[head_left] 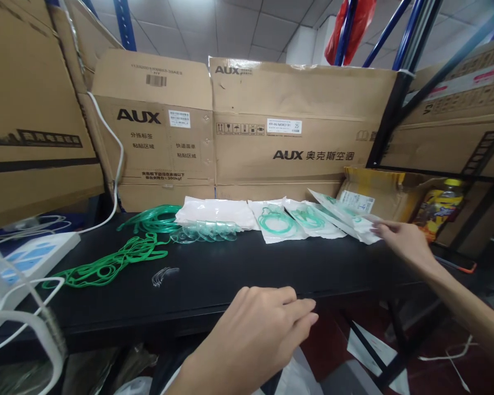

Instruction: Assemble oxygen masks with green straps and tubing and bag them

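My right hand [405,241] pinches the near right corner of a clear-and-white packet [346,215] with green tubing in it, tilted up at the back. Left of it, two more such packets, a middle one [313,218] and a left one [278,222], lie flat with coiled green tubing inside. My left hand [255,323] hovers at the table's front edge, back upward, with loosely bent fingers, its thumb hidden and nothing visible in it. Further left are a stack of white pouches [216,211], a row of clear greenish masks [208,231] and coiled green tubing [158,218].
Green elastic cords [111,264] and a small bundle of thin metal strips [163,276] lie on the black table [230,269]. A white power strip [37,258] with cables stands left. Cardboard boxes [304,93] wall the back. A drink bottle [440,206] is at right.
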`<control>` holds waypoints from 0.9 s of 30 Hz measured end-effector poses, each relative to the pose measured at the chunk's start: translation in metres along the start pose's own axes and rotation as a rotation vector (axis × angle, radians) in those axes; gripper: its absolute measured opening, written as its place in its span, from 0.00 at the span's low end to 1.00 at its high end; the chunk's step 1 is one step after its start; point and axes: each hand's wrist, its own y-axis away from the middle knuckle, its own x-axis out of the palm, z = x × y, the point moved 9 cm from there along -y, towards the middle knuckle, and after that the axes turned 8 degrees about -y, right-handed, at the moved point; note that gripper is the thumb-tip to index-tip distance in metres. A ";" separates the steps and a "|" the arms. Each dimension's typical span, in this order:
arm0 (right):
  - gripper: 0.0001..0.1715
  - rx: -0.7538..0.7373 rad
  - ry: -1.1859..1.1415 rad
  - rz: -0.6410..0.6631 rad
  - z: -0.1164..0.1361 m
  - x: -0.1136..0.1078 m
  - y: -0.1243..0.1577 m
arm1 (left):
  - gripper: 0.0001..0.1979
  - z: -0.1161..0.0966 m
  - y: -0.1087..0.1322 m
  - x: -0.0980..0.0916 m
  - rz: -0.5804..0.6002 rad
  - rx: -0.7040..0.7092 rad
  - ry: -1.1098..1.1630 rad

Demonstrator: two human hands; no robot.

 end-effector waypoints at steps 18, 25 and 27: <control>0.29 -0.639 0.651 0.265 0.042 0.072 -0.013 | 0.17 0.017 0.000 -0.007 -0.017 -0.097 0.043; 0.30 -0.478 0.718 0.153 0.032 0.092 -0.031 | 0.17 0.021 0.000 -0.006 0.002 -0.137 0.049; 0.33 -0.478 0.714 0.213 0.022 0.093 -0.035 | 0.16 0.022 0.001 -0.005 0.015 -0.144 0.050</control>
